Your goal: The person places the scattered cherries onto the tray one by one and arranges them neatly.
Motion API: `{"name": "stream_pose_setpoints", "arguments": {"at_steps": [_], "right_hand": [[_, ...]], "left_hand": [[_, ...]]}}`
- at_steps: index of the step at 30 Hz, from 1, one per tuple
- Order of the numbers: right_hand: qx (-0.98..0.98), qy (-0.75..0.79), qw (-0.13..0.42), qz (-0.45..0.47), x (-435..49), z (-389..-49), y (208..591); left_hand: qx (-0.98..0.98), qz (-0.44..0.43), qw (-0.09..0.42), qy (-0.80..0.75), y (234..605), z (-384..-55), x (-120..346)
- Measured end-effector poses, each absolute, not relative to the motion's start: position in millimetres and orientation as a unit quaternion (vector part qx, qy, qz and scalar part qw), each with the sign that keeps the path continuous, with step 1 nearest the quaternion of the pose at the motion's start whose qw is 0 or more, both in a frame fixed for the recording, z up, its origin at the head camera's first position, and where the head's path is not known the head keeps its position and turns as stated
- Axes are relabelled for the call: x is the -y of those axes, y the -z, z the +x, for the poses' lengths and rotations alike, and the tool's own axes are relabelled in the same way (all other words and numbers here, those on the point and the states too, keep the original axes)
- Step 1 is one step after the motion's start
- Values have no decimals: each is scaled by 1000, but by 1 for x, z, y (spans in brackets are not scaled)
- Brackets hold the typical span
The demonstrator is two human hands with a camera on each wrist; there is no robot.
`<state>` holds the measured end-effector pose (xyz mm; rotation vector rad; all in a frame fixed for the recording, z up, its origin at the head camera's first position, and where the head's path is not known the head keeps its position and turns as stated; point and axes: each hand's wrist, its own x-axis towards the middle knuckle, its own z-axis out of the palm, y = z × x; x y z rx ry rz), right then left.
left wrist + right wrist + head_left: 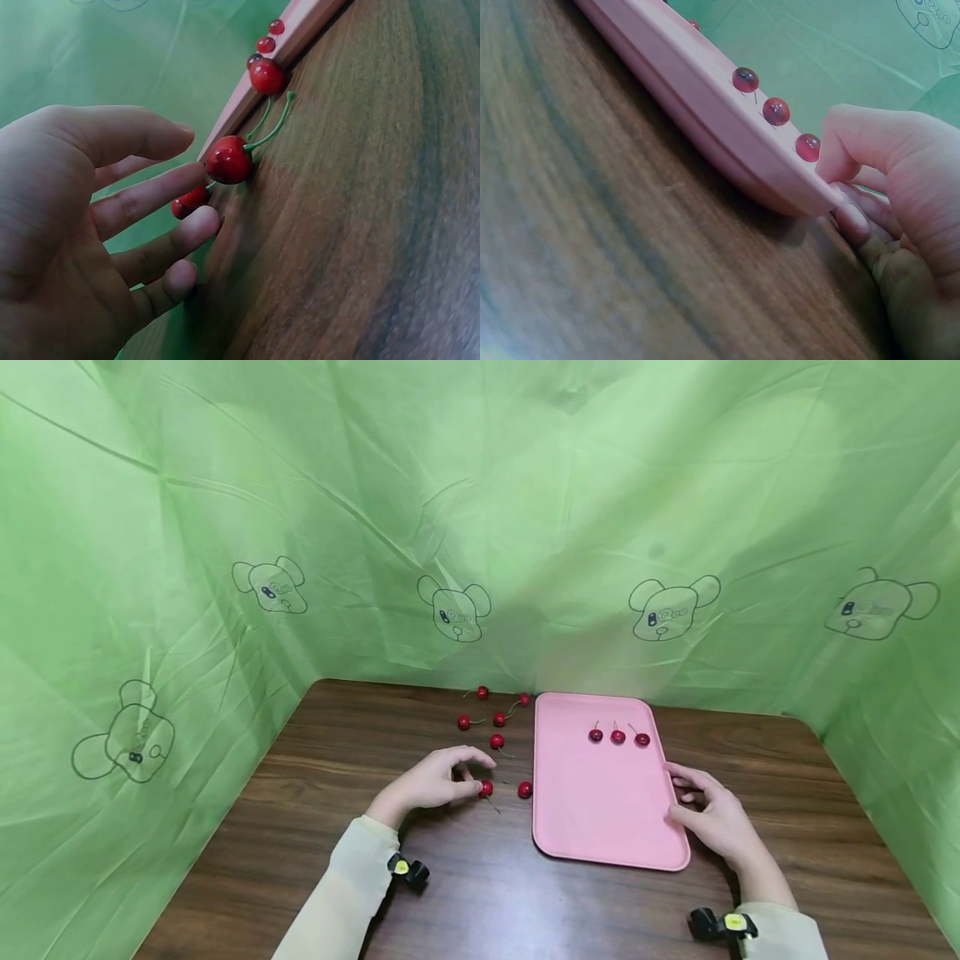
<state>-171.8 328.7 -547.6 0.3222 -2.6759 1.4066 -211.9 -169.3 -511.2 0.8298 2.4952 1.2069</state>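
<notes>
My left hand [438, 779] reaches over the table with its fingers spread around a red cherry [486, 788] with a green stem. In the left wrist view a fingertip is right at the side of this cherry [229, 159], and the thumb stands apart from it. Another cherry [525, 789] lies just to the right, beside the pink tray [607, 814]. At the tray's right edge, my right hand [708, 814] pinches the rim between thumb and fingers, as the right wrist view shows. Three darker cherries [618, 737] sit in a row in the tray's far right part.
Several more stemmed cherries [499, 719] lie scattered on the brown wooden table [315, 827], beyond the left hand and left of the tray. Green sheeting [525, 527] printed with bear heads stands around the table's back and sides.
</notes>
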Motion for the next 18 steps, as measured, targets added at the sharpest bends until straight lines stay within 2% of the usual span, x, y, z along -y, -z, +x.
{"name": "stream_pose_setpoints", "arguments": {"at_steps": [18], "right_hand": [[880, -460, 50, 104, -329, -172, 549]], "left_hand": [[-861, 317, 132, -375, 516, -210, 162]]}}
